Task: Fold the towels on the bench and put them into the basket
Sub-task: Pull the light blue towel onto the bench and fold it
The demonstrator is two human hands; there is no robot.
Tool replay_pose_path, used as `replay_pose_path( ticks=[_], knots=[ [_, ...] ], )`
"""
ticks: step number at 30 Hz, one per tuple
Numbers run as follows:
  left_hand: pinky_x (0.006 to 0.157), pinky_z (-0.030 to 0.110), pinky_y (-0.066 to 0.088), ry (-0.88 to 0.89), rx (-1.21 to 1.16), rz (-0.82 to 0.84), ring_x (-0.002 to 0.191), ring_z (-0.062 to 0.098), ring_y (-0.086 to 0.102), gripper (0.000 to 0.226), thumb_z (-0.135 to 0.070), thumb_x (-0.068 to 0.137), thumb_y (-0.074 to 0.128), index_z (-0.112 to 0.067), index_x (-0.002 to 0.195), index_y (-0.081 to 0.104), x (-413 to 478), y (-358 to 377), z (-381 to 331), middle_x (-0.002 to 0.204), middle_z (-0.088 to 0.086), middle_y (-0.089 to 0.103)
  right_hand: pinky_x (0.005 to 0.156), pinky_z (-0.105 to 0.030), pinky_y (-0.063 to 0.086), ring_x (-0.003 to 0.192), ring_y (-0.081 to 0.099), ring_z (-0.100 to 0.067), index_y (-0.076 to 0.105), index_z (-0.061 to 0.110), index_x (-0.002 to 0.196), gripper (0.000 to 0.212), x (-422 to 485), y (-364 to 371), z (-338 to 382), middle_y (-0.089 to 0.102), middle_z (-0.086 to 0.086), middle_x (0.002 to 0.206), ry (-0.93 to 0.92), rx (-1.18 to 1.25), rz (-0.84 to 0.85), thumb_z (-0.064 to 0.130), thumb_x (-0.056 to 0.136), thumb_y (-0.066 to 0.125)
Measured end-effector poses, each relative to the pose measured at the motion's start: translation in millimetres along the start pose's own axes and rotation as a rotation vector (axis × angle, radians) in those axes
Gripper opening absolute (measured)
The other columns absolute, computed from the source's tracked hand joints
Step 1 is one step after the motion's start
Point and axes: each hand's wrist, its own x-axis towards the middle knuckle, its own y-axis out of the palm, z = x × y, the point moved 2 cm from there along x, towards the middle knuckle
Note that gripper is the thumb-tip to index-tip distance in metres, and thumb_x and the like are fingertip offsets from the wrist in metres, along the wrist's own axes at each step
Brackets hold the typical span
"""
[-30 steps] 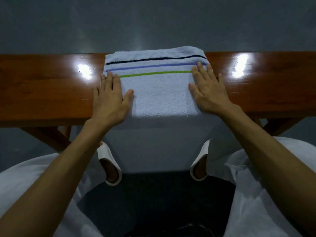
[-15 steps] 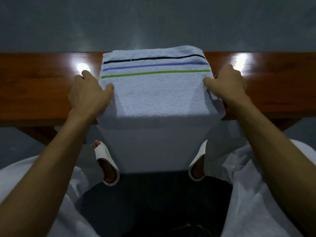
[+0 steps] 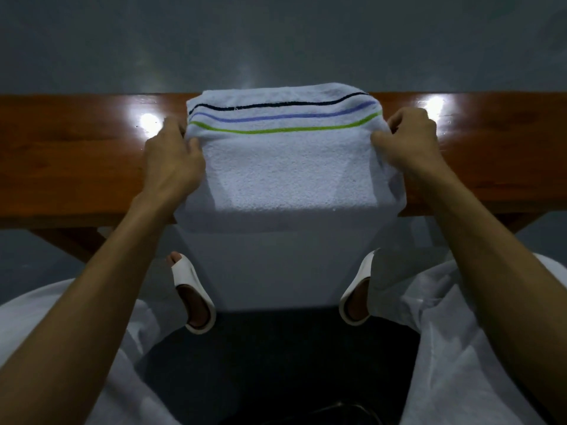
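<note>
A folded white towel (image 3: 285,167) with black, blue and green stripes near its far edge lies across the wooden bench (image 3: 76,154). Its near part hangs over the bench's front edge. My left hand (image 3: 171,161) grips the towel's left side, thumb on top and fingers curled under. On the towel's right side my right hand (image 3: 408,142) holds it the same way. The sides are raised a little off the bench. No basket is in view.
The glossy bench runs across the whole view, with a grey floor beyond it. Below the bench are my feet in white slippers (image 3: 193,296) and my white clothing (image 3: 460,348) on both sides.
Both hands went from lying flat on the towel's sides to gripping its left and right edges. The towel has been lifted slightly and drawn toward me.
</note>
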Motion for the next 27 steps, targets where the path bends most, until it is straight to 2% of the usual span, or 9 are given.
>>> replay_pose_path(
  ticks=[3,6,9,12,16,18,20,23,27],
  knots=[
    [0.079,0.046,0.056,-0.098,-0.213,0.045,0.094,0.028,0.065,0.024,-0.027,0.095,0.067,-0.011,0.110,0.058,2,-7,7,0.100,0.004,0.066,0.058,-0.023,0.040,0.071,0.052,-0.006,0.060,0.016,0.087,0.015,6,-2,-7,0.058,0.000,0.087,0.120,0.237,0.041,0.010,0.083,0.073],
    [0.067,0.036,0.057,-0.170,-0.407,0.131,0.091,0.018,0.070,0.031,-0.019,0.093,0.073,-0.016,0.119,0.057,1,-13,12,0.097,0.001,0.069,0.061,-0.021,0.044,0.095,0.060,-0.014,0.056,0.011,0.120,0.046,5,-4,-10,0.059,-0.003,0.111,0.208,0.380,0.099,0.009,0.082,0.083],
    [0.071,0.030,0.057,-0.107,-0.498,0.198,0.094,0.016,0.071,0.043,-0.010,0.090,0.076,-0.026,0.128,0.061,1,-21,14,0.108,0.007,0.072,0.062,-0.022,0.045,0.107,0.057,-0.018,0.052,0.012,0.129,0.060,3,-10,-14,0.053,0.001,0.117,0.187,0.376,0.106,0.007,0.080,0.086],
    [0.078,0.028,0.060,-0.075,-0.557,0.290,0.100,0.012,0.070,0.045,-0.004,0.091,0.075,-0.028,0.129,0.068,2,-24,13,0.116,0.004,0.071,0.067,-0.025,0.051,0.101,0.063,-0.014,0.052,0.019,0.133,0.068,0,-17,-15,0.059,0.006,0.111,0.116,0.414,0.149,0.007,0.076,0.088],
    [0.081,0.027,0.061,-0.067,-0.595,0.385,0.110,0.013,0.068,0.040,-0.007,0.092,0.073,-0.028,0.126,0.072,3,-23,10,0.126,-0.001,0.068,0.077,-0.032,0.061,0.103,0.069,-0.016,0.055,0.027,0.135,0.065,-4,-21,-10,0.067,0.000,0.119,0.042,0.480,0.296,0.006,0.081,0.084],
    [0.078,0.022,0.061,-0.056,-0.597,0.379,0.107,0.011,0.069,0.035,-0.008,0.093,0.073,-0.023,0.124,0.074,3,-23,9,0.124,-0.002,0.069,0.074,-0.030,0.058,0.103,0.067,-0.014,0.054,0.029,0.139,0.066,-7,-19,-7,0.066,0.002,0.120,0.019,0.413,0.396,0.007,0.083,0.081],
    [0.085,0.027,0.061,-0.052,-0.584,0.338,0.109,0.012,0.069,0.030,-0.011,0.092,0.075,-0.021,0.120,0.076,4,-22,10,0.124,-0.002,0.069,0.071,-0.028,0.054,0.102,0.066,-0.013,0.051,0.032,0.144,0.072,-9,-17,-5,0.066,0.003,0.119,0.000,0.354,0.443,0.004,0.084,0.079],
    [0.096,0.035,0.059,-0.049,-0.559,0.250,0.109,0.013,0.070,0.027,-0.011,0.091,0.077,-0.014,0.118,0.076,5,-25,12,0.115,-0.001,0.073,0.073,-0.028,0.056,0.105,0.066,-0.012,0.052,0.036,0.143,0.074,-8,-20,-6,0.066,0.005,0.119,-0.044,0.376,0.406,0.000,0.084,0.079],
    [0.094,0.033,0.060,-0.048,-0.596,0.232,0.110,0.020,0.071,0.031,-0.007,0.091,0.076,-0.011,0.121,0.074,4,-32,12,0.113,0.004,0.073,0.070,-0.016,0.057,0.100,0.069,-0.004,0.066,0.024,0.130,0.047,-10,-30,-7,0.068,0.011,0.115,-0.114,0.460,0.335,0.003,0.089,0.075]
  ],
)
